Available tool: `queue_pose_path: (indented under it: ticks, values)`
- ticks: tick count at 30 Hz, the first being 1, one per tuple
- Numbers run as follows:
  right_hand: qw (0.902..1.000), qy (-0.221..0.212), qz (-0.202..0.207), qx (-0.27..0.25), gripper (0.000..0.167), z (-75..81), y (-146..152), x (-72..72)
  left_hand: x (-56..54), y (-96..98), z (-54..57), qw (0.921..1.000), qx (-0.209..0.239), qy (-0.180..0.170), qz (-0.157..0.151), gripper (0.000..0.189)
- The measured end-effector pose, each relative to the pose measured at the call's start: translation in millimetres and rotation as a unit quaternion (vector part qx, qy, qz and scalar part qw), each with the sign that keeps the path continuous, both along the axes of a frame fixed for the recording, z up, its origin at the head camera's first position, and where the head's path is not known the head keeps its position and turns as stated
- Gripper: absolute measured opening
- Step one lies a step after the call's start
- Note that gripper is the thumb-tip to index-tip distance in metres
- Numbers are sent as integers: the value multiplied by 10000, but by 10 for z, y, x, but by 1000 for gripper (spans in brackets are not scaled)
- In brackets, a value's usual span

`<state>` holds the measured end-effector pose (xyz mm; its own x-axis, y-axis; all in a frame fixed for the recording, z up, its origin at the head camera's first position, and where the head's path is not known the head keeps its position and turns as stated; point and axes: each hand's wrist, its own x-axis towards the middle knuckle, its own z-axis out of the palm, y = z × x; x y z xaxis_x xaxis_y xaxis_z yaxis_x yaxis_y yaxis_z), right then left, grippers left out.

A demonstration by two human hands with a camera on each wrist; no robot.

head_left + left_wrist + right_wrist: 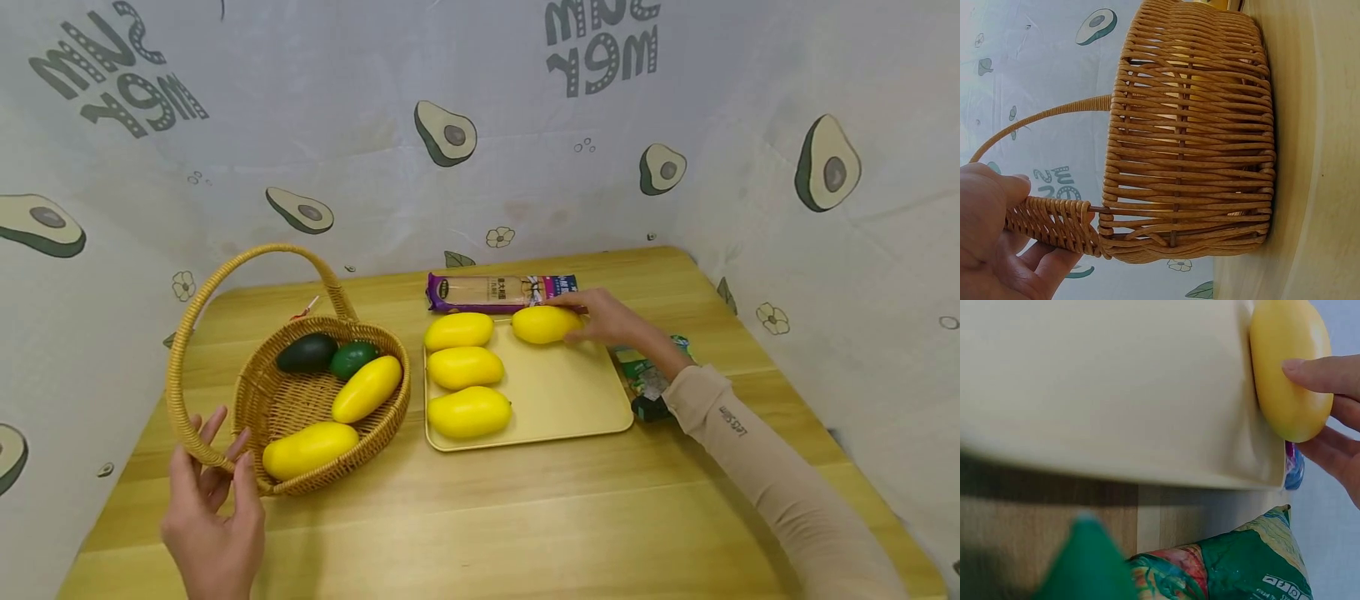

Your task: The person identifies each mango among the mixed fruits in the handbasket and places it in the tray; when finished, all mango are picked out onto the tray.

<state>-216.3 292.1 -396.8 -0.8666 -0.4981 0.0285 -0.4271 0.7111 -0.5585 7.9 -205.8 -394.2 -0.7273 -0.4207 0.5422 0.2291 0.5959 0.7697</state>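
My left hand (213, 508) holds the handle (180, 379) of a wicker basket (393, 421) at its near end; in the left wrist view the thumb and fingers lie around the woven handle (1047, 219). Inside the basket are two yellow mangoes (311, 450), a dark avocado (307, 353) and a smaller green fruit (354, 360). My right hand (607, 317) grips another yellow mango (546, 324) at the far edge of a cream tray (562, 392), thumb on one side and fingers on the other. Three mangoes (465, 368) lie in a column along the tray's left side.
Behind the tray lies a purple-ended noodle packet (487, 292). A green printed bag (643, 375) sits at the tray's right, partly under my right forearm. Beyond the basket is a small red-and-white item (306, 308). An avocado-print cloth (360, 167) surrounds the wooden table (450, 533).
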Motion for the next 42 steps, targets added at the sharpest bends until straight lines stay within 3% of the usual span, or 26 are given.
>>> queue_pose_path:
  ticks: [10, 18, 25, 32, 37, 42]
  values:
    - [9999, -15, 163, 49, 70, -31, -31, -4, 15, -28, -38, 9999, -100, 46, 35, 73]
    - [9998, -45, 188, 107, 74, 131, -77, 77, 7, -24, -45, 9999, -114, 106, 14, 74]
    - [9988, 109, 149, 444, 81, 273, -83, 101, -40, -5, -35, 9996, -146, 237, -57, 75]
    - [9983, 337, 183, 428, 79, 409, -215, 149, -64, 17, -25, 9993, -214, 239, -199, 76]
    - [9970, 502, 565, 182, 74, 641, -572, 201, -57, 4, -30, 9994, -222, 243, -148, 75]
    - [9890, 601, 1345, 110, 72, 900, -1006, 233, -48, -12, -31, 9994, -167, 261, -124, 75]
